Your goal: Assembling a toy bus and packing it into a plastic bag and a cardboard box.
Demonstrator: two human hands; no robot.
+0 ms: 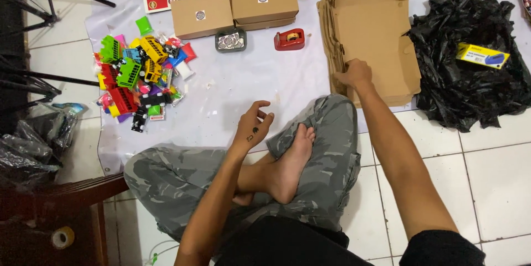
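The person is sitting cross-legged on the floor, and the right hand [354, 73] is reaching out to the stack of flat, unfolded brown cardboard box blanks [371, 39] lying on the white plastic sheet [238, 94]. Its fingers are curling over the near left edge of the stack and seem to be pinching the top blank, though how many sheets they are gripping cannot be told. The left hand [255, 125] is hovering loosely above the knee, fingers relaxed and holding nothing.

The step in hand looks like taking one blank off the pile. Separating a single sheet is likely calling for a thumb slid under the top edge, with the free hand coming across to steady it.

Two folded brown cardboard boxes [235, 4] are standing farther back, with a red tape dispenser [289, 39] nearby and a heap of colourful plastic toy vehicles [138, 75] at the left.
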